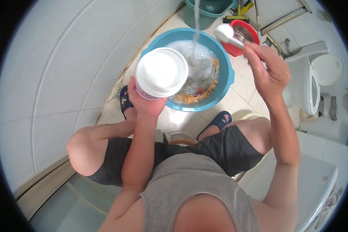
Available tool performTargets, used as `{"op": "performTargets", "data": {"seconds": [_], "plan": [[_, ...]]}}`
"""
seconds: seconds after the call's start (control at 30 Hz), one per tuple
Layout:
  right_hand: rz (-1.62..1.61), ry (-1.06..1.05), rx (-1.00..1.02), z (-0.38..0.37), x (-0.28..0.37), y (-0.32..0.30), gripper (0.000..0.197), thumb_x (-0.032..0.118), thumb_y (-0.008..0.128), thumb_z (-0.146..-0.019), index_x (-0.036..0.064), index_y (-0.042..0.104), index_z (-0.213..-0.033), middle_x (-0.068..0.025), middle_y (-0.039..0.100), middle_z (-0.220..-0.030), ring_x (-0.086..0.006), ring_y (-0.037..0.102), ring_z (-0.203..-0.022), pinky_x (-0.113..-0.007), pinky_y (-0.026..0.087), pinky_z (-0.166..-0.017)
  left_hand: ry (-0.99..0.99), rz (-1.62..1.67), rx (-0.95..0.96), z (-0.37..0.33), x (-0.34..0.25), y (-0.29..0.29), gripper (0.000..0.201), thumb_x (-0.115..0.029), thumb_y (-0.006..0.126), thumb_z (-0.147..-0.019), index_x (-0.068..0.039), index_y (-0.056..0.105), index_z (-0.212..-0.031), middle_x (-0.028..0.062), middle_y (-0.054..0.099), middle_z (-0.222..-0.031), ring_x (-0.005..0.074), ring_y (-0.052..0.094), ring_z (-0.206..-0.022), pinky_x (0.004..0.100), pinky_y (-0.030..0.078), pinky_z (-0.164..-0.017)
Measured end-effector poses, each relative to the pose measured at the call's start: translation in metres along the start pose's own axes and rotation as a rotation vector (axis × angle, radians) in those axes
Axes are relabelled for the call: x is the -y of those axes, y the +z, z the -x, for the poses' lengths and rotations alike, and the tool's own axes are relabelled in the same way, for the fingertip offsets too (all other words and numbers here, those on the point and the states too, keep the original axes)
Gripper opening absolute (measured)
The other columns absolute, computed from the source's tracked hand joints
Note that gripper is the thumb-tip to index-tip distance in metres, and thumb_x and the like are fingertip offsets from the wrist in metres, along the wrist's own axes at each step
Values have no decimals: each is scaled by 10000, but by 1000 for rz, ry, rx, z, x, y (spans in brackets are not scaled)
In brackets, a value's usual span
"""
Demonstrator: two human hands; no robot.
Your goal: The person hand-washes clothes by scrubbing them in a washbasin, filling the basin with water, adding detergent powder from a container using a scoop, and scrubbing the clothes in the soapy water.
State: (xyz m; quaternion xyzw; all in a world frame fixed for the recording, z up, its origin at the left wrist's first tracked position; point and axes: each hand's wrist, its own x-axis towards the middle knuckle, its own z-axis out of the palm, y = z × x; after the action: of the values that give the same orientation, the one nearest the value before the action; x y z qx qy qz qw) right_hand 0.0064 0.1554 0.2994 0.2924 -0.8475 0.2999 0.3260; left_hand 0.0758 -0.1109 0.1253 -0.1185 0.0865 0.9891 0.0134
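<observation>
My left hand (149, 105) supports a round white tub (157, 93) from below, over the near left side of a blue basin (227, 75). White powder (160, 70) fills much of the tub's mouth. Out to the right, my right hand (272, 71) is closed round the handle of a white scoop (236, 41), raised above the basin's right rim. The scoop's bowl carries white powder. In the basin, orange-edged patterned cloth (210, 88) lies in foamy water. A stream of water (197, 23) falls into it from above.
A green bucket (189, 17) stands beyond the basin, with a red basin (255, 36) to its right. A yellow-and-black brush head (236, 18) rests behind. The toilet (313, 83) stands at the right, and a tiled wall (62, 69) runs along the left.
</observation>
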Motion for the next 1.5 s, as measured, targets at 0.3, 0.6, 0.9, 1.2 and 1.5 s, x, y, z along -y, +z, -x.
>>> {"op": "performTargets", "data": {"seconds": [0.3,0.6,0.9,1.2,1.5], "plan": [[-316,-209,438,3,44,7,153,-4,812,-755,15,764,-899,-86,663,-706,-239,636,-623,-338,491,-542,-81,-41,113,1,16,1,818,-549,543,-901,-42,441,-1535,159,476,-1560,354,443,-1454,527,326,-1220],[-151,-223,746,13,53,32,96,41,779,-793,3,741,-873,-117,653,-708,-289,632,-614,-343,500,-554,-54,-124,123,-1,18,-1,836,-469,686,-846,-21,457,-1513,200,519,-1494,366,499,-1392,514,363,-1191],[-642,920,654,-5,44,22,152,123,746,-915,-16,797,-879,-26,669,-675,-64,572,-586,-235,455,-540,-38,-141,81,1,19,-2,862,-598,610,-871,-62,453,-1528,139,511,-1525,346,475,-1417,511,370,-1183],[-213,322,162,16,2,8,89,75,783,-891,28,787,-966,-32,687,-747,-103,621,-636,-267,492,-559,-52,-36,-17,0,3,-8,820,-627,526,-911,-143,412,-1563,121,426,-1592,370,430,-1447,561,383,-1153],[349,-397,0,-1,-20,-1,245,-12,831,-805,25,779,-1042,-116,720,-843,-213,669,-698,-319,539,-603,4,-54,-29,3,0,6,784,-655,464,-924,-199,422,-1560,118,422,-1582,398,440,-1401,589,441,-1005]]}}
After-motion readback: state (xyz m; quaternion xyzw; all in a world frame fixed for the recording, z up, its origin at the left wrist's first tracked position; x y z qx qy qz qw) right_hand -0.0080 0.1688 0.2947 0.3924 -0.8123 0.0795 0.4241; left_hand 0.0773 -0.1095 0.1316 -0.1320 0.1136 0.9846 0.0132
